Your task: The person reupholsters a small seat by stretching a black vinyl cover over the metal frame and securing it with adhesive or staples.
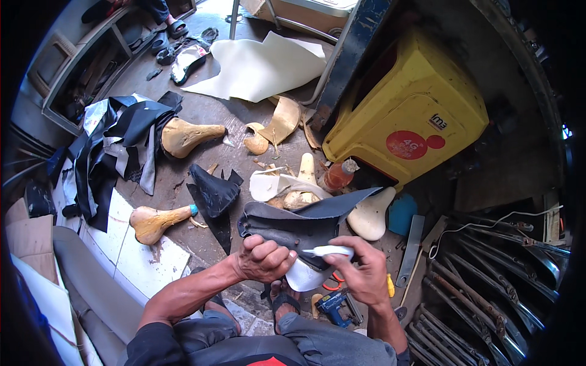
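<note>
My left hand [266, 259] is closed in a fist on the near edge of a black saddle shell [278, 229], which lies tilted above my feet. A black sheet [323, 206] curves along the shell's far side, and a white flap [305, 277] hangs out beneath it. In my right hand [363, 268] is a small white squeeze bottle [337, 251] with a thin nozzle. The nozzle tip points left at the shell's inner side, close to my left fingers; whether it touches cannot be made out.
Yellow foam saddle pads [157, 224] and a black saddle [215, 190] lie left; a cream pad [371, 213] lies right. A blue staple gun [334, 307] and orange-handled scissors [334, 282] sit by my feet. A yellow plastic stool [409, 110] and metal tube frames [482, 293] border the right.
</note>
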A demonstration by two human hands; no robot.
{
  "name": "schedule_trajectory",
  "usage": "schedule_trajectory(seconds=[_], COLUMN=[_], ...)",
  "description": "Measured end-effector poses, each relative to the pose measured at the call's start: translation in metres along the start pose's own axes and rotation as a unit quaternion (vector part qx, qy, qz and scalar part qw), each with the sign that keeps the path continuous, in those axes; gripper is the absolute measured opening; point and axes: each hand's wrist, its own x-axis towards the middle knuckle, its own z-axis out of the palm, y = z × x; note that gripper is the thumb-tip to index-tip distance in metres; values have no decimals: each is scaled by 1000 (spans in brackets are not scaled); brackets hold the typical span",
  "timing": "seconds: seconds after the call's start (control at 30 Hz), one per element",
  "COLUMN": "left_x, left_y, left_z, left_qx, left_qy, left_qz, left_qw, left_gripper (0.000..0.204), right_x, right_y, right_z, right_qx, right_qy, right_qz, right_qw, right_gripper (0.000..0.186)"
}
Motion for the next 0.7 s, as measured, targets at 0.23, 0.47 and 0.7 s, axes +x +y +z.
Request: schedule_trajectory(seconds=[0.23, 0.47, 0.7], left_x=[-11, -13, 2], left_y=[-4, -4, 3], left_z=[-3, -1, 10], left_qx=[18, 12, -21], left_qy=[-21, -48, -59], left_qz=[-20, -28, -98], left_qw=[999, 998, 993], left_gripper=[25, 24, 18], right_x=[-33, -110, -32], right_y=[133, 275, 67], right_z=[-11, 11, 36], right_qx=[106, -238, -111], right_qy=[182, 187, 185], right_qz=[97, 276, -186], right_qw=[973, 912, 959], right_gripper=[25, 34, 55])
